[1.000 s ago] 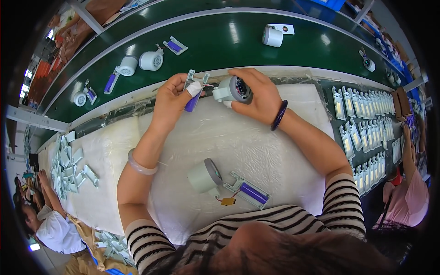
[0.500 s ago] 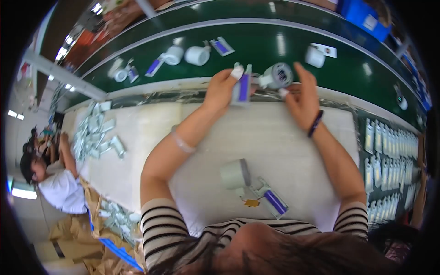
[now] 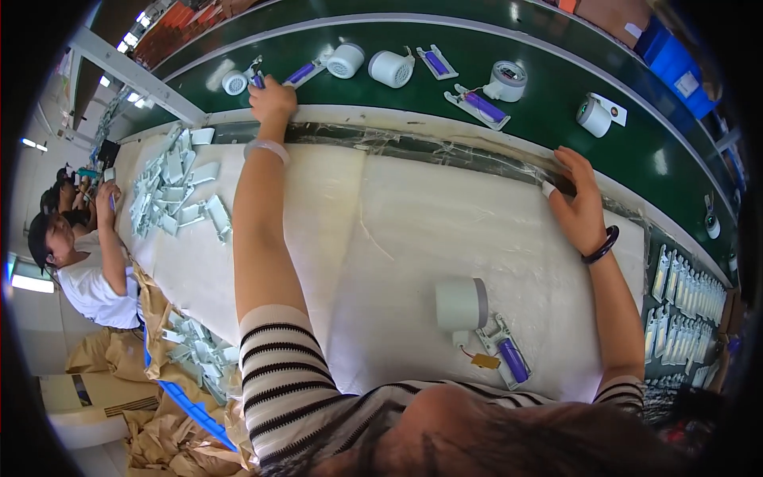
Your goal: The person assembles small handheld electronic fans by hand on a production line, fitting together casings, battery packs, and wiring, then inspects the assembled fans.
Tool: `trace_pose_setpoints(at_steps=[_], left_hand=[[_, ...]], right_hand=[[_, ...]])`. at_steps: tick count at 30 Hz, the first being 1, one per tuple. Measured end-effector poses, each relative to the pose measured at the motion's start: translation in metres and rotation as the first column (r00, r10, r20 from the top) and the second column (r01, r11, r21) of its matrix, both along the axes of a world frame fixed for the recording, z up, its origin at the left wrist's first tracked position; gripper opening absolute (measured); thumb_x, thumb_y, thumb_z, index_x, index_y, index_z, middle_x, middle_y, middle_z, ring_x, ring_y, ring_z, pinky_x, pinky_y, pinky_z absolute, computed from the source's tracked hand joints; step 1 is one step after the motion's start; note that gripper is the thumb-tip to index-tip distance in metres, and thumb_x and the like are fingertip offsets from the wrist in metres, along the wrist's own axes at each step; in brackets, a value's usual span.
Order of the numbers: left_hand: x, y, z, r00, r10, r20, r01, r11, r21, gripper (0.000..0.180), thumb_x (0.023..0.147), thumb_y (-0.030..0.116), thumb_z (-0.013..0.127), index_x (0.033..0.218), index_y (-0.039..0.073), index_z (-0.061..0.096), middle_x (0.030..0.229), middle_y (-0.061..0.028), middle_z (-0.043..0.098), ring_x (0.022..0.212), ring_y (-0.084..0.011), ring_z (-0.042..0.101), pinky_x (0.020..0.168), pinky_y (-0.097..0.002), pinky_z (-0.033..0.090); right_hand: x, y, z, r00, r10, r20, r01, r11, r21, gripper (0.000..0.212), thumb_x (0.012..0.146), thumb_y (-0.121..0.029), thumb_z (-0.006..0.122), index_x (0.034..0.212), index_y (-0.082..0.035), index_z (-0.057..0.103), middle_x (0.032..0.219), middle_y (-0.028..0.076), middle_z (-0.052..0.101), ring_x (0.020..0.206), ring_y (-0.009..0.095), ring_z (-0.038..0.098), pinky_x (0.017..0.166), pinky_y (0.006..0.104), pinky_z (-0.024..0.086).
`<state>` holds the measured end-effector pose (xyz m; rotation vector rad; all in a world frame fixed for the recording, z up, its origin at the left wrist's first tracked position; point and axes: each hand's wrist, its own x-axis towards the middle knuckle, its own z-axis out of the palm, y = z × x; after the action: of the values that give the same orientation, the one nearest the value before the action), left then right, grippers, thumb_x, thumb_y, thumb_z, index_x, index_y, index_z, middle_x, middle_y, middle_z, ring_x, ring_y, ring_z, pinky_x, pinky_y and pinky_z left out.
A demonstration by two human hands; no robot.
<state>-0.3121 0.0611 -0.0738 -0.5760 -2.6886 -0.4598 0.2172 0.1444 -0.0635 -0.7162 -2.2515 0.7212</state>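
At the green belt (image 3: 350, 94), the left hand (image 3: 273, 100) is resting curled fingers by a purple-celled holder (image 3: 257, 80) — whether they're grasping it I can't tell, knuckles blocking the view. Handling that holder looks to be the step, calling for a light, sure touch. The right hand (image 3: 580, 203) is lying empty, fingers loosely parted. I'm counting seven white housings (image 3: 345, 62) — six on the belt, one on the padded table (image 3: 397, 230) — and five purple-celled holders, four and one.
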Motion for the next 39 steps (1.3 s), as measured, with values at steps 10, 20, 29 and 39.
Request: trace_pose_setpoints(at_steps=[10, 20, 29, 39], left_hand=[[-0.036, -0.001, 0.019, 0.996, 0.006, 0.094, 0.009, 0.987, -0.158, 0.037, 0.085, 0.032, 0.051, 0.119, 0.021, 0.058, 0.127, -0.0108, 0.056, 0.117, -0.0316, 0.053, 0.095, -0.0455, 0.039], [-0.008, -0.009, 0.029, 0.996, -0.070, 0.053, 0.077, 0.988, -0.133, 0.042, 0.076, 0.040, 0.064, 0.115, 0.025, 0.061, 0.115, -0.0086, 0.063, 0.111, -0.0288, 0.058, 0.093, -0.0436, 0.042], [0.023, -0.045, 0.092, 0.915, -0.382, -0.126, 0.402, 0.884, 0.239, 0.037, 0.073, 0.028, 0.068, 0.106, 0.012, 0.064, 0.090, -0.0085, 0.068, 0.078, -0.0222, 0.065, 0.070, -0.0312, 0.049], [0.265, -0.079, 0.121, 0.136, -0.983, 0.125, 0.752, 0.185, 0.632, 0.032, 0.078, -0.004, 0.062, 0.109, 0.006, 0.061, 0.089, -0.0009, 0.057, 0.077, -0.0072, 0.052, 0.067, -0.0212, 0.044]], right_hand=[[-0.001, -0.001, 0.003, 0.999, -0.015, 0.042, 0.016, 1.000, -0.017, 0.047, 0.073, 0.007, 0.053, 0.119, 0.000, 0.052, 0.127, 0.016, 0.048, 0.114, 0.028, 0.051, 0.097, 0.0326, 0.040], [0.008, -0.002, 0.002, 0.998, 0.012, 0.062, -0.013, 1.000, 0.008, 0.036, 0.075, 0.005, 0.055, 0.111, 0.000, 0.056, 0.125, 0.017, 0.050, 0.112, 0.030, 0.052, 0.095, 0.0332, 0.041], [0.003, 0.002, 0.000, 0.999, 0.044, 0.017, -0.044, 0.999, 0.003, 0.031, 0.077, 0.001, 0.057, 0.108, 0.000, 0.057, 0.123, 0.017, 0.051, 0.110, 0.033, 0.053, 0.093, 0.0346, 0.044], [0.005, -0.018, 0.019, 0.992, 0.124, -0.035, -0.116, 0.978, 0.175, 0.063, 0.069, -0.005, 0.064, 0.129, -0.005, 0.046, 0.128, 0.018, 0.048, 0.121, 0.035, 0.043, 0.103, 0.0412, 0.033]])
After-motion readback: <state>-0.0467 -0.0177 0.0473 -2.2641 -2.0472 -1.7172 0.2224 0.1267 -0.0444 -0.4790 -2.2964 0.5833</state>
